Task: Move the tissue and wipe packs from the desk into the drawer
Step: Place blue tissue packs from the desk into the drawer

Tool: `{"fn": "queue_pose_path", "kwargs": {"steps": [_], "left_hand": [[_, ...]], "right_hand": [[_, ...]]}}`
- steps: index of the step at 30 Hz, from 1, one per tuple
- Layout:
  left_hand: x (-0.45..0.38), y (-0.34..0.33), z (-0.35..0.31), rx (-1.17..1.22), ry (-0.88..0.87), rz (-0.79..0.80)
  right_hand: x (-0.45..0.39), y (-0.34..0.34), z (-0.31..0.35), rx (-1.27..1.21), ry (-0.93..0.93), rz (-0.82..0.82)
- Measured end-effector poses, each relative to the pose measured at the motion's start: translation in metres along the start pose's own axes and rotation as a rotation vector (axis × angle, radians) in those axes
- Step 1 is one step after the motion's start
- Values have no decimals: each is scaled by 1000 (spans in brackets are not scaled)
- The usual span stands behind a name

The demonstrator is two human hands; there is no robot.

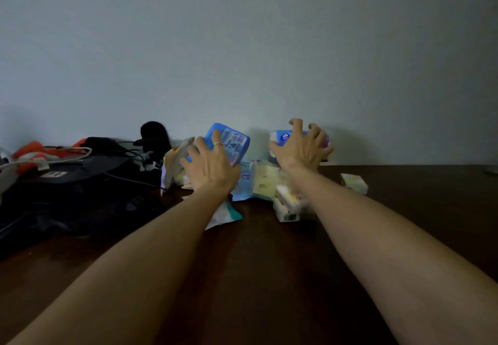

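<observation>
Above the desk [269, 277], each hand [213, 166] around a blue pack [234, 139].

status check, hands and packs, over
Left hand grips blue pack. Right hand grips white-and-blue pack. More packs on desk. Drawer not in view. Nothing blocking.

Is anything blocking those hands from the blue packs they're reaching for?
No. The left hand already grips a blue pack and the right hand grips another blue-and-white pack. The drawer isn't in view, so that path can't be judged.
</observation>
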State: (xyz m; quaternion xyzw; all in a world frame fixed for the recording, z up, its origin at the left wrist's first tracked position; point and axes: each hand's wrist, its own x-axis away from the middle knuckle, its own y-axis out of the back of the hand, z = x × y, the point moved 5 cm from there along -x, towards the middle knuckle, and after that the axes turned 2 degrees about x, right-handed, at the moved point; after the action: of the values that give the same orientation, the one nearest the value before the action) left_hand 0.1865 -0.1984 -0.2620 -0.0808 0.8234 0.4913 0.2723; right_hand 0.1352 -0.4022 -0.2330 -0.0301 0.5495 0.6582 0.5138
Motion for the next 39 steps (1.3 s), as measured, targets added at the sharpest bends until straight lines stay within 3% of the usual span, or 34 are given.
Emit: {"fn": "queue_pose_path", "kwargs": {"steps": [3, 7, 16, 23, 26, 31, 34, 39], "left_hand": [[23, 48, -9, 55, -50, -108], [81, 108, -8, 169, 33, -127], [277, 210, 31, 408, 91, -213], [429, 214, 45, 792, 185, -246], [479, 195, 62, 838, 203, -134], [546, 138, 111, 919, 242, 159], [578, 95, 142, 1021, 479, 356], [628, 27, 189, 1102, 948, 564]], "right_hand": [[24, 63, 17, -82, 149, -140], [88, 135, 27, -228, 174, -168], [275, 240, -26, -622, -41, -84], [425, 260, -75, -1118, -145, 43], [484, 248, -93, -1262, -118, 175], [565, 185, -137, -1252, -227, 591], [597, 145, -169, -1132, -391, 666], [637, 84, -201, -840, -421, 896]]}}
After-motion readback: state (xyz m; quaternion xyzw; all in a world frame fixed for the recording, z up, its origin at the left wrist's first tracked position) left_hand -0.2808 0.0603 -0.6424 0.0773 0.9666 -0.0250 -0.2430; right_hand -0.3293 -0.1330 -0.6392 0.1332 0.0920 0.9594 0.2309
